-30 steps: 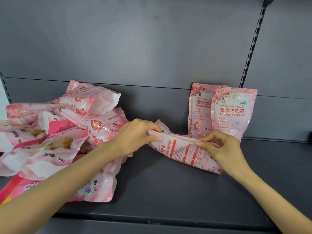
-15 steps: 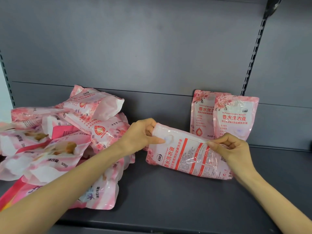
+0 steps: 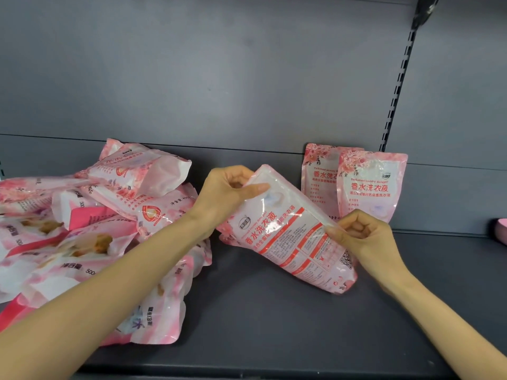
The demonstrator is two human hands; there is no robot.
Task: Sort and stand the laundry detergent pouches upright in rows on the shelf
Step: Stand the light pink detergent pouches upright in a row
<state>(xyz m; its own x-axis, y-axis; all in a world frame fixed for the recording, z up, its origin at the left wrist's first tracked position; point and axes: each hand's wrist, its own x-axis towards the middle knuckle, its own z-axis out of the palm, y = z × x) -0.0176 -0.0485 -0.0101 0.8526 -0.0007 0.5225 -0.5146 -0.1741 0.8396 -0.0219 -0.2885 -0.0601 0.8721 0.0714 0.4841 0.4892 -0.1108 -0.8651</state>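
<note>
Compared with half a second earlier, the held pouch (image 3: 290, 237) is raised and turned steeper: its top now points to 11 o'clock and its bottom to 5 o'clock, low over the shelf (image 3: 274, 338). Its top edge is pinched by the left hand (image 3: 227, 193), thumb pressed on the front and fingers curled behind. Its side edge is pinched between thumb and forefinger of the right hand (image 3: 367, 237).

"香水洗衣液" and a QR code are seen on it. "Perfumed laundry detergent" is read on the front one of the two upright pouches (image 3: 370, 187), which stand at its 1 o'clock against the back panel. "500" and "400g" are printed in the heap (image 3: 96, 229) at 9 o'clock, whose overlapping pouches cannot be counted.
</note>
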